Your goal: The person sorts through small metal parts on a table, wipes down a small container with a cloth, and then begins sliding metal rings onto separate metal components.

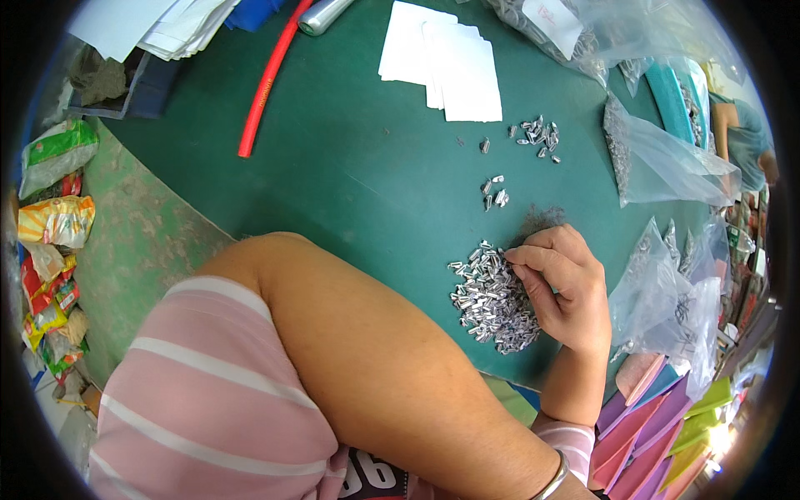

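Note:
A heap of small, shiny metal pieces (492, 304) lies near the table's front edge. Over its upper right side, my right hand (568, 283) has thumb and forefinger pressed together in a pinch; what sits between the tips is too small to make out. My left forearm (392, 350) crosses low in front of me toward the right, a metal bangle (552, 477) at the wrist, and the left hand is out of the picture. Beyond the heap are a few loose pieces (495, 195) and a larger loose group (540, 137). Dark grit (543, 218) marks the tabletop behind my right hand.
On the green table (333, 167) lie white paper cards (458, 71), a red tube (268, 87) and a metal cylinder (325, 15). Clear bags of metal pieces (667, 167) line the right side. Colourful packets (58, 217) stand left; coloured sheets (650, 425) lie lower right.

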Tool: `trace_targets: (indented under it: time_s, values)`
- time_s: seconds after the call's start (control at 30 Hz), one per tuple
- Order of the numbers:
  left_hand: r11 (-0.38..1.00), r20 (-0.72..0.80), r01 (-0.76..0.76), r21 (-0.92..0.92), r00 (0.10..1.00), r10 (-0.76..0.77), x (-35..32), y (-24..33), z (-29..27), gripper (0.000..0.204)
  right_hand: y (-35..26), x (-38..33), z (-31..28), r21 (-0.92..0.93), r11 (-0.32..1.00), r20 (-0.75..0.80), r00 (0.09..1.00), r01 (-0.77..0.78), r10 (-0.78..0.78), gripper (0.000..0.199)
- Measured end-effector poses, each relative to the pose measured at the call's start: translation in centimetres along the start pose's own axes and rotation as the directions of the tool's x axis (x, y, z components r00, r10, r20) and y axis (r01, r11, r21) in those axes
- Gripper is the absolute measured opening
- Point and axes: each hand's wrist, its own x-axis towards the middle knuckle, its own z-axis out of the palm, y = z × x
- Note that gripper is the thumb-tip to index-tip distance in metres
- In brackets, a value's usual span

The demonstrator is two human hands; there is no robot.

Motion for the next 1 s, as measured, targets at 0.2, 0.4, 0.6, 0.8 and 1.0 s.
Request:
trace_targets:
  time_s: [0.2,0.4,0.6,0.8,1.0]
  values:
    - [1.0,-0.005,-0.004,0.029,1.0,0.005,0.1,0.0,0.1,0.02,0.1,2.1,1.3,-0.14,0.984,-0.136,0.983,0.107,-0.126,0.032]
    - [0.999,-0.004,0.002,0.044,1.0,-0.002,0.3,0.0,0.5,0.02,0.9,2.2,1.0,-0.128,0.986,-0.147,0.982,0.103,-0.121,0.032]
    - [0.996,-0.036,-0.05,0.074,0.998,0.053,1.0,0.7,1.6,0.02,0.6,2.7,0.7,-0.071,0.997,-0.191,0.981,0.012,-0.025,0.024]
    - [0.415,0.099,-0.188,0.89,0.969,0.226,-0.1,0.5,0.7,0.026,1.1,2.0,1.2,-0.097,0.995,-0.216,0.975,0.027,-0.048,0.022]
    - [-0.155,-0.173,0.382,0.911,0.696,0.696,-12.3,3.1,-2.0,0.016,1.0,0.8,-0.1,0.26,0.963,-0.07,0.996,0.066,-0.049,0.017]
